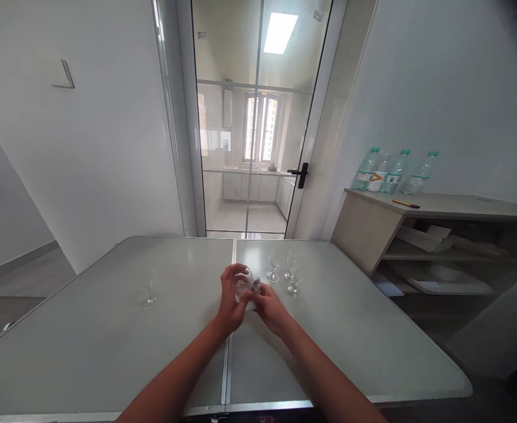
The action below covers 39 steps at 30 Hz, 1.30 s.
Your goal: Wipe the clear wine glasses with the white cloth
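Over the table's middle seam, my left hand (232,296) is closed around a clear stemmed glass (242,286), partly hidden by the fingers. My right hand (271,305) grips a crumpled whitish cloth or tissue (254,285) and presses it against the glass. Just beyond my right hand stand three more stemmed glasses, one nearer (294,288), one at the left (273,271) and one behind (289,271). A single stemmed glass (150,296) stands upright on the left half of the table.
The grey-topped table (86,352) has a metal edge and a central seam. At the right, a shelf unit (373,226) carries several bottles (393,176) and a yellow-and-red pen-like object (405,204). A glass door (254,129) with a black handle (301,175) is beyond the table.
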Available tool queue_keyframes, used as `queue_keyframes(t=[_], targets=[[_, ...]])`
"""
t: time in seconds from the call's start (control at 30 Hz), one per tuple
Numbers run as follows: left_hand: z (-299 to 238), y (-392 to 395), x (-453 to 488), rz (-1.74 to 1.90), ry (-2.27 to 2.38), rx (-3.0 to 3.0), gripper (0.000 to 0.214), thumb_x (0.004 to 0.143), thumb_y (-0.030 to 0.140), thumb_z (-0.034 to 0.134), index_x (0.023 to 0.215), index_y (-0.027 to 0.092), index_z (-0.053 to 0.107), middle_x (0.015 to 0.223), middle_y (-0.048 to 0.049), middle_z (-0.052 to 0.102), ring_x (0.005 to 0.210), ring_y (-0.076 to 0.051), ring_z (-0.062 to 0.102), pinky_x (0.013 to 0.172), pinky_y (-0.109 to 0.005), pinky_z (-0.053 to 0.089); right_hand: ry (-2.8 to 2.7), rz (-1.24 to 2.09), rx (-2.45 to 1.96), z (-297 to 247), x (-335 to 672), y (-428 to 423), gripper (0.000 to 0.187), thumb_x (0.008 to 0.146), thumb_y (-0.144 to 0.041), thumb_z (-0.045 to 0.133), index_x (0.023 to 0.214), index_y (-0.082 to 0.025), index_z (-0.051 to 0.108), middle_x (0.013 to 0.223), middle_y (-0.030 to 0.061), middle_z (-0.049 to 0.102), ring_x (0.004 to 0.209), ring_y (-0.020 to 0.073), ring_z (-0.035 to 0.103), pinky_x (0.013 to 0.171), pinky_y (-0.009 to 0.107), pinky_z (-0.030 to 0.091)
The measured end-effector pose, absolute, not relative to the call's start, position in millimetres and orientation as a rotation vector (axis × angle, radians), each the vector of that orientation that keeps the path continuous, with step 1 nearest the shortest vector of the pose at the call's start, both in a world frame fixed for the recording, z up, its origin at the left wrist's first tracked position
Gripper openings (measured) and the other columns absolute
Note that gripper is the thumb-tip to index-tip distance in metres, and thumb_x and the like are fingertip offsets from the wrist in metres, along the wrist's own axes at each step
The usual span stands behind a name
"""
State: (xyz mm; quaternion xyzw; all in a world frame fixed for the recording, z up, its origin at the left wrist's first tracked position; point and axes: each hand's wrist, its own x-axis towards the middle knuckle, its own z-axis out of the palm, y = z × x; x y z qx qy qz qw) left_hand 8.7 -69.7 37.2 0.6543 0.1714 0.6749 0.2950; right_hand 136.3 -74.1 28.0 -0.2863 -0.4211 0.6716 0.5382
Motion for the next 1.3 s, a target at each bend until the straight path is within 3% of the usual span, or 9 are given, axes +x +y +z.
queue_keyframes(t=[0.23, 0.5, 0.63, 0.9, 0.97, 1.07, 1.17, 1.23, 1.3], targets=[[26.7, -70.5, 6.1, 1.558, 0.367, 2.153, 0.068, 0.090, 0.026, 0.066, 0.148, 0.028, 0.032, 0.136, -0.0168, 0.047, 0.129, -0.034, 0.047, 0.105, -0.055, 0.042, -0.979, 1.431, -0.761, 14.2, 147.9, -61.3, 0.025, 0.057, -0.024, 0.089, 0.072, -0.015, 0.071, 0.069, 0.0002, 0.067, 0.062, 0.0130, 0.054, 0.063, 0.027, 0.043], [29.2, -70.7, 7.8, 1.638, 0.457, 1.956, 0.058, 0.096, 0.029, 0.059, 0.147, 0.027, 0.031, 0.138, -0.0162, 0.042, 0.119, -0.029, 0.053, 0.099, -0.048, 0.045, -0.941, 1.419, -0.716, 19.1, 146.2, -63.4, 0.038, 0.057, -0.024, 0.089, 0.091, -0.018, 0.074, 0.086, 0.0039, 0.073, 0.080, 0.0202, 0.064, 0.075, 0.032, 0.049], [28.6, -70.8, 8.0, 1.620, 0.450, 2.035, 0.062, 0.093, 0.029, 0.063, 0.147, 0.026, 0.033, 0.136, -0.0156, 0.043, 0.118, -0.029, 0.052, 0.100, -0.048, 0.044, -0.991, 1.442, -0.694, 8.7, 146.6, -59.0, 0.041, 0.054, -0.016, 0.087, 0.091, -0.016, 0.072, 0.085, 0.0023, 0.072, 0.079, 0.0185, 0.063, 0.074, 0.029, 0.049], [26.3, -68.3, 10.9, 1.651, 0.506, 1.960, 0.058, 0.094, 0.032, 0.062, 0.145, 0.025, 0.035, 0.136, -0.0152, 0.046, 0.118, -0.028, 0.054, 0.100, -0.047, 0.044, -1.076, 1.257, -0.772, 8.3, 151.0, -58.4, 0.042, 0.061, -0.024, 0.085, 0.100, -0.019, 0.070, 0.088, 0.0020, 0.073, 0.081, 0.0198, 0.066, 0.076, 0.031, 0.052], [28.3, -68.3, 11.6, 1.677, 0.497, 1.891, 0.057, 0.094, 0.034, 0.063, 0.144, 0.025, 0.037, 0.135, -0.0150, 0.048, 0.119, -0.028, 0.054, 0.101, -0.047, 0.044, -1.242, 1.120, -0.837, 17.3, 148.3, -64.4, 0.033, 0.069, -0.027, 0.079, 0.100, -0.019, 0.073, 0.090, 0.0035, 0.074, 0.083, 0.0219, 0.067, 0.077, 0.033, 0.053], [34.5, -66.5, 11.4, 1.818, 0.540, 1.625, 0.057, 0.093, 0.039, 0.064, 0.142, 0.026, 0.038, 0.133, -0.0130, 0.051, 0.122, -0.027, 0.054, 0.104, -0.044, 0.043, -1.578, 0.839, -0.854, 31.7, 145.5, -77.5, 0.029, 0.082, -0.027, 0.067, 0.108, -0.020, 0.074, 0.117, 0.0083, 0.071, 0.105, 0.0265, 0.066, 0.092, 0.038, 0.051], [41.1, -61.9, 8.9, 1.899, 0.612, 1.329, 0.053, 0.094, 0.044, 0.063, 0.140, 0.028, 0.042, 0.129, -0.0106, 0.053, 0.119, -0.023, 0.055, 0.102, -0.040, 0.045, -1.871, 0.742, -0.771, 38.4, 143.6, -88.3, 0.063, 0.084, -0.027, 0.068, 0.144, -0.024, 0.051, 0.148, 0.0112, 0.052, 0.133, 0.0277, 0.052, 0.110, 0.041, 0.042], [43.1, -58.4, 6.8, 1.885, 0.649, 1.216, 0.049, 0.094, 0.045, 0.062, 0.137, 0.028, 0.045, 0.126, -0.0094, 0.053, 0.114, -0.020, 0.056, 0.097, -0.036, 0.049, -1.993, 0.730, -0.735, 37.0, 141.9, -90.5, 0.080, 0.084, -0.030, 0.070, 0.155, -0.023, 0.033, 0.155, 0.0135, 0.044, 0.141, 0.0273, 0.043, 0.115, 0.043, 0.037], [42.7, -55.5, 5.4, 1.864, 0.672, 1.168, 0.048, 0.094, 0.048, 0.062, 0.135, 0.028, 0.046, 0.125, -0.0090, 0.054, 0.112, -0.020, 0.057, 0.092, -0.034, 0.051, -1.996, 0.686, -0.756, 33.5, 140.3, -88.8, 0.067, 0.092, -0.031, 0.062, 0.153, -0.021, 0.037, 0.152, 0.0140, 0.048, 0.139, 0.0255, 0.044, 0.114, 0.041, 0.037]])
